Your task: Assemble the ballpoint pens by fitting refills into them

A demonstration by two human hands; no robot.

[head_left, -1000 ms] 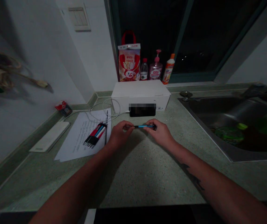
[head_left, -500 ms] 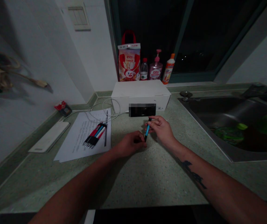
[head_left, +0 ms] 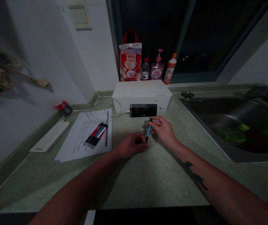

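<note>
The right hand's fingers (head_left: 158, 123) cover the top of the blue pen (head_left: 148, 132), a blurred dark patch (head_left: 143, 110) masks whatever leans on the white box (head_left: 142, 93), the printing on the paper sheet (head_left: 77, 140) is too small to read, and the picture's bottom edge cuts off the left forearm (head_left: 77, 184) and right forearm (head_left: 223, 190).

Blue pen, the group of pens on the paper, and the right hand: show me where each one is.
Blue pen (head_left: 148, 132): head view, point on its blue barrel.
Group of pens (head_left: 96, 135): head view, point on the middle of the group.
Right hand (head_left: 162, 131): head view, point on the back of the hand.
</note>
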